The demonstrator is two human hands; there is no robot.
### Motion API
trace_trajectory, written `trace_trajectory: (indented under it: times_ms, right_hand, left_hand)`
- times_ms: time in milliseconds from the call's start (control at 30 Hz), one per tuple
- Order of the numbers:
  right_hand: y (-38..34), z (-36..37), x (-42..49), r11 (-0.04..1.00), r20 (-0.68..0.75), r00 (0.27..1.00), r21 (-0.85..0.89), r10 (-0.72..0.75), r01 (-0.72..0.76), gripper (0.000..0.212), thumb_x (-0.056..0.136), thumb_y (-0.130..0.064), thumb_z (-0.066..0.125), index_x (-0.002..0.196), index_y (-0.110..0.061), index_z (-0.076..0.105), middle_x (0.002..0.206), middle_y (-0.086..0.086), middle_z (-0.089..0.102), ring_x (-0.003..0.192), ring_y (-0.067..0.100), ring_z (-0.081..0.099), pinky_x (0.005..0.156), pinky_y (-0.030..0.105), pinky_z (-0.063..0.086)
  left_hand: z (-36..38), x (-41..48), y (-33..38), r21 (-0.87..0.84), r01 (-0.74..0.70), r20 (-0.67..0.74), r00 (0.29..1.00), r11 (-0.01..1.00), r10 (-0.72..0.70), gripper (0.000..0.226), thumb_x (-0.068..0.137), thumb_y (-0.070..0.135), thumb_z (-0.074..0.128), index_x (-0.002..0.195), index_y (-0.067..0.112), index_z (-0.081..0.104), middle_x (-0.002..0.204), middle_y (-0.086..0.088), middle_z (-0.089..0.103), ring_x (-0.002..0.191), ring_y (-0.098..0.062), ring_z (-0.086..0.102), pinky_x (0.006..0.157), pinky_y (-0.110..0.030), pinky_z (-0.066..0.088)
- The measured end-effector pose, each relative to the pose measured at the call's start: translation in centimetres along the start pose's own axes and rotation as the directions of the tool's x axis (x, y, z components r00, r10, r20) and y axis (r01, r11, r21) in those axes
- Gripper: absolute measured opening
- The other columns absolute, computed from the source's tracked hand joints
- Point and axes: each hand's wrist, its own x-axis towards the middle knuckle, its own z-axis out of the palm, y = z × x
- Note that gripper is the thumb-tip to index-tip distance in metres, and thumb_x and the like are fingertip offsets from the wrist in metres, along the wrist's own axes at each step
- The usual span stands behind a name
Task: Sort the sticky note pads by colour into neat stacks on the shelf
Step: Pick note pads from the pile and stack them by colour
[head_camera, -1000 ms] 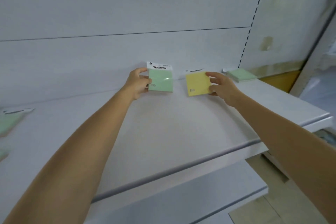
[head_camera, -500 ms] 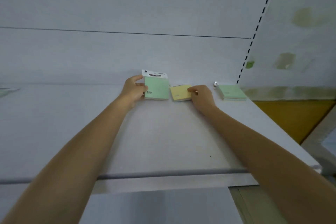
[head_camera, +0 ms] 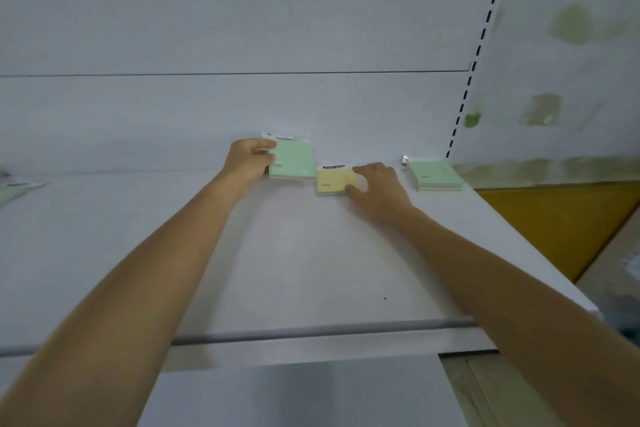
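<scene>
My left hand (head_camera: 247, 163) grips a green sticky note pad (head_camera: 294, 159) by its left edge and holds it tilted up near the back panel of the white shelf (head_camera: 294, 253). Just to its right a yellow pad (head_camera: 332, 180) lies flat on the shelf. My right hand (head_camera: 377, 187) has its fingers on the pad's right side and its thumb at the front edge. Further right, by the slotted upright, sits a green-topped stack of pads (head_camera: 434, 175).
Another green pad (head_camera: 14, 189) lies at the far left of the shelf. A small white clip (head_camera: 404, 159) sits behind the right stack. A lower shelf board (head_camera: 294, 395) juts out below the front edge. An orange panel (head_camera: 561, 225) stands to the right.
My right hand has lowered the yellow pad from the air onto the shelf, flat beside the green pad. My left hand has kept its grip on the green pad, now nearer the back panel.
</scene>
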Motion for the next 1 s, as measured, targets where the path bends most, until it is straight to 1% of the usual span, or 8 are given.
trace_trajectory:
  times_ms: [200,333,433,533,600,667,767,1000]
  right_hand:
    - [5.5,-5.1,-2.9,0.988,-0.112,0.992,-0.140,0.050,-0.066,0.058,0.086,-0.042,0.053,0.134,-0.014,0.040,0.140,0.011,0.039,0.130,0.029,0.032,0.106,0.036,0.028]
    - [8.7,-6.6,-5.5,0.971,-0.014,0.986,-0.173,0.163,-0.163,0.070,0.082,-0.055,0.052,0.135,-0.011,0.039,0.142,0.016,0.036,0.133,0.032,0.029,0.110,0.040,0.025]
    - [9.6,-5.9,-6.6,0.942,0.074,0.973,-0.277,0.217,-0.189,0.074,0.080,-0.066,0.040,0.129,-0.012,0.043,0.141,0.017,0.037,0.132,0.033,0.029,0.110,0.041,0.024]
    - [9.7,-5.3,-7.0,0.938,0.041,0.976,-0.286,0.216,-0.196,0.074,0.079,-0.069,0.035,0.127,-0.013,0.044,0.140,0.014,0.038,0.131,0.033,0.030,0.108,0.041,0.024]
    - [9.9,-5.1,-7.0,0.942,0.026,0.978,-0.276,0.207,-0.192,0.075,0.078,-0.071,0.035,0.126,-0.014,0.044,0.140,0.012,0.038,0.131,0.031,0.030,0.108,0.041,0.023]
    - [10.2,-5.0,-6.9,0.941,0.015,0.979,-0.279,0.203,-0.190,0.076,0.076,-0.072,0.035,0.126,-0.015,0.043,0.139,0.011,0.039,0.131,0.031,0.030,0.109,0.041,0.022]
    - [10.4,-4.8,-6.6,0.941,-0.004,0.979,-0.278,0.202,-0.195,0.076,0.075,-0.073,0.035,0.124,-0.015,0.044,0.137,0.011,0.041,0.130,0.032,0.031,0.109,0.042,0.021]
    - [10.7,-4.5,-6.4,0.941,-0.021,0.980,-0.278,0.196,-0.194,0.076,0.075,-0.073,0.035,0.123,-0.014,0.044,0.134,0.011,0.041,0.128,0.033,0.032,0.107,0.042,0.022]
  left_hand:
    - [6.3,0.1,2.1,-0.139,-0.010,0.098,0.995,0.990,0.023,0.034,0.086,-0.009,0.048,0.119,-0.004,0.053,0.104,-0.016,0.050,0.085,-0.029,0.057,0.077,-0.037,0.052]
    - [12.6,-1.0,2.7,-0.160,0.015,0.158,0.987,0.987,0.010,0.034,0.085,-0.008,0.050,0.119,-0.002,0.055,0.104,-0.014,0.050,0.091,-0.027,0.054,0.069,-0.027,0.049]
    - [16.7,-1.6,3.1,-0.181,0.029,0.210,0.978,0.983,0.010,0.034,0.085,-0.008,0.049,0.119,-0.004,0.054,0.105,-0.015,0.051,0.094,-0.026,0.054,0.070,-0.029,0.049]
    - [19.8,-1.7,3.1,-0.167,0.015,0.236,0.971,0.986,0.026,0.034,0.086,-0.008,0.049,0.119,-0.006,0.053,0.105,-0.013,0.051,0.089,-0.024,0.055,0.064,-0.026,0.052]
    - [21.2,-1.7,2.7,-0.091,-0.023,0.240,0.970,0.996,0.044,0.032,0.086,-0.005,0.051,0.118,-0.005,0.054,0.108,-0.018,0.055,0.080,-0.023,0.059,0.063,-0.025,0.052]
    - [22.1,-1.5,2.0,0.099,-0.136,0.230,0.967,0.986,0.111,0.027,0.087,0.002,0.052,0.113,-0.003,0.059,0.116,-0.022,0.061,0.092,-0.031,0.063,0.082,-0.034,0.053]
    - [22.3,-1.7,1.1,0.387,-0.329,0.306,0.927,0.862,0.216,0.024,0.089,0.012,0.051,0.105,-0.001,0.065,0.115,-0.016,0.066,0.109,-0.027,0.059,0.088,-0.021,0.039]
    - [21.9,-1.9,-0.6,0.498,-0.560,0.478,0.814,0.662,0.330,0.039,0.088,0.028,0.056,0.109,-0.004,0.062,0.115,-0.022,0.059,0.117,-0.027,0.047,0.088,-0.023,0.030]
